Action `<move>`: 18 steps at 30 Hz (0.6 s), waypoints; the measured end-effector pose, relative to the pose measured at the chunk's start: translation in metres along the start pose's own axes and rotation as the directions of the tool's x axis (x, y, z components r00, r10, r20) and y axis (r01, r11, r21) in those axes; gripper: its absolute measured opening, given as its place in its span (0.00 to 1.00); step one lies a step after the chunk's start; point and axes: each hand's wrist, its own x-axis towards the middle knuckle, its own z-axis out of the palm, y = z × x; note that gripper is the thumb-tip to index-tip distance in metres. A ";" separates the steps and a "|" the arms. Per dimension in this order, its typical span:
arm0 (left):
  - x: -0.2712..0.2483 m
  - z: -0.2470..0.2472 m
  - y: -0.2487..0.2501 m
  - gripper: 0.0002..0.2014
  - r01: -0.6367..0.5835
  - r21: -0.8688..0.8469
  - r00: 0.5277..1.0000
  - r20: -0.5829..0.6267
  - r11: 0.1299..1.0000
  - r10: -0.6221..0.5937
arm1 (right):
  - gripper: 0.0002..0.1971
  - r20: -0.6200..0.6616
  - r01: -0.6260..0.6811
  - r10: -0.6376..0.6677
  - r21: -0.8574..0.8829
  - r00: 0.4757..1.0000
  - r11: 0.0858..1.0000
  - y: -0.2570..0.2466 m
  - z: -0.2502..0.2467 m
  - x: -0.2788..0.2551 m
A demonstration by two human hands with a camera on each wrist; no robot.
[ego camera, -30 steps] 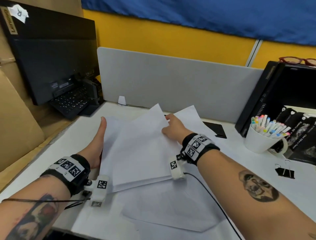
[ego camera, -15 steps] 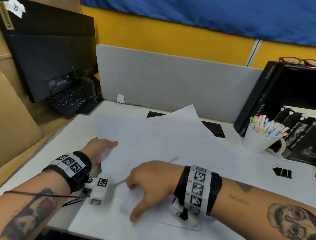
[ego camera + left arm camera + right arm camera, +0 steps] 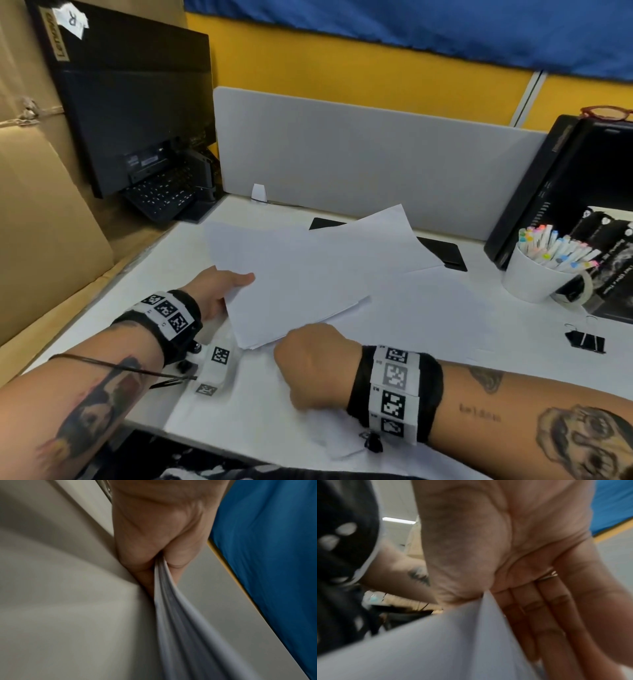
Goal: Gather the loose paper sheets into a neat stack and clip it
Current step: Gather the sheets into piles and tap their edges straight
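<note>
My left hand (image 3: pixel 219 287) pinches the left edge of a fanned stack of white sheets (image 3: pixel 301 284), lifted a little off the white desk (image 3: pixel 144 287). In the left wrist view, the thumb and fingers of that left hand (image 3: pixel 159 563) clamp several sheet edges (image 3: pixel 180 615). My right hand (image 3: pixel 315 366) is knuckles up near the front edge, below the stack's near corner. The right wrist view shows a loose sheet (image 3: pixel 436 642) running into my right hand (image 3: pixel 496 588) between thumb and fingers. A black binder clip (image 3: pixel 585 339) lies at the right, away from both hands.
More loose sheets (image 3: pixel 380 240) lie behind and right of the stack, over a flat black item (image 3: pixel 445 255). A white cup of markers (image 3: pixel 537 274) and a black box (image 3: pixel 548 192) stand at the right. A monitor (image 3: pixel 137 102) and keyboard sit back left, before a grey divider (image 3: pixel 359 157).
My right hand left the stack's far edge, swung back to the near side of the desk and curled onto a loose sheet. My left hand went from edge-on beside the stack to pinching it.
</note>
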 end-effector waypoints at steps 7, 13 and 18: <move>0.007 -0.014 -0.002 0.23 0.025 -0.024 0.999 0.033 0.999 -0.024 | 0.07 0.025 0.009 -0.023 0.454 0.999 0.891 0.054 -0.055 -0.016; 0.006 -0.014 0.011 0.17 0.076 0.040 0.997 0.027 0.996 -0.077 | 0.10 0.065 0.011 -0.055 0.534 0.996 0.845 0.109 -0.134 -0.043; 0.005 -0.003 0.017 0.16 0.005 0.062 0.996 0.094 0.998 -0.010 | 0.14 0.094 -0.088 0.050 0.469 0.994 0.879 0.153 -0.159 -0.028</move>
